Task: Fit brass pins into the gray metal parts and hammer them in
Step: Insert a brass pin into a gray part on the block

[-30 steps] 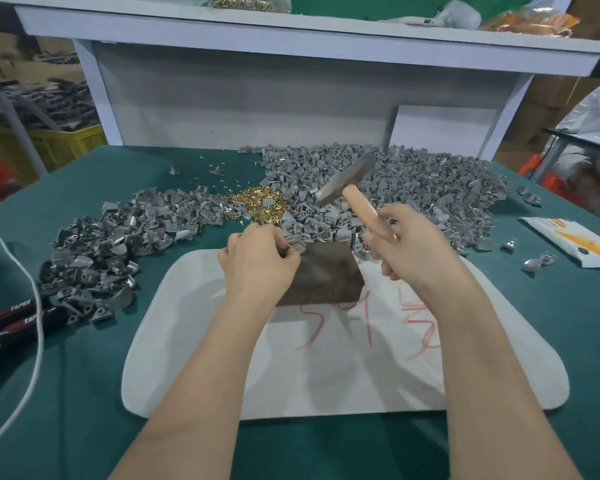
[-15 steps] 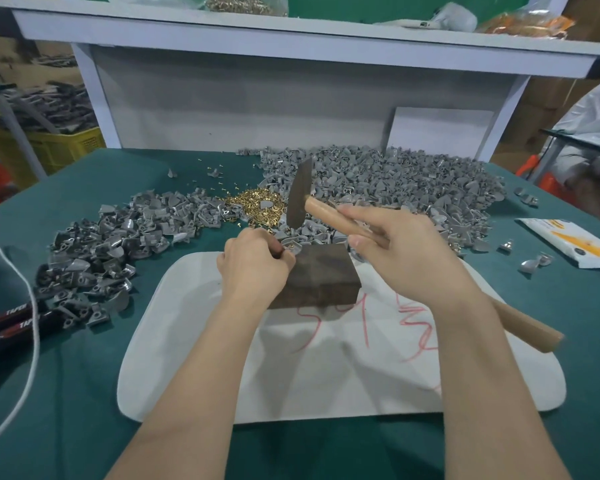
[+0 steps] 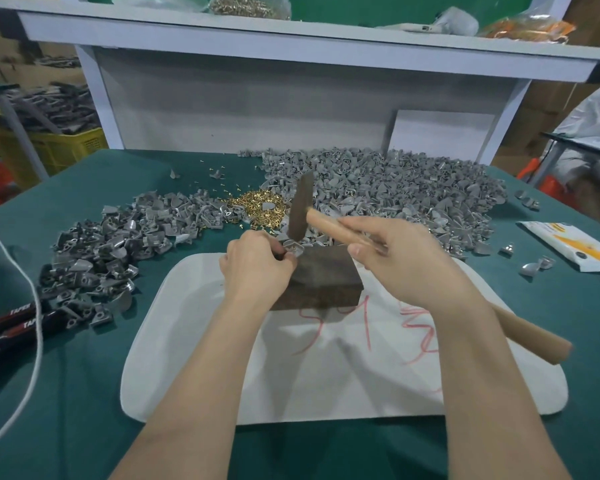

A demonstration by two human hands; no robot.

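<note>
**Hundreds to go, one under the hammer**

Left hand pinches one gray part on the far edge of the dark block. The right hand grips the hammer, its head poised just above. Judging by the big pile of gray parts and loose brass pins behind, most work remains. The block sits on a white mat over green cloth, and a gray shelf stands behind.

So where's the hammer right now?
In the head view, the hammer is near the middle, gripped by the right hand, with its metal head right over the gray part on the dark block.
</note>
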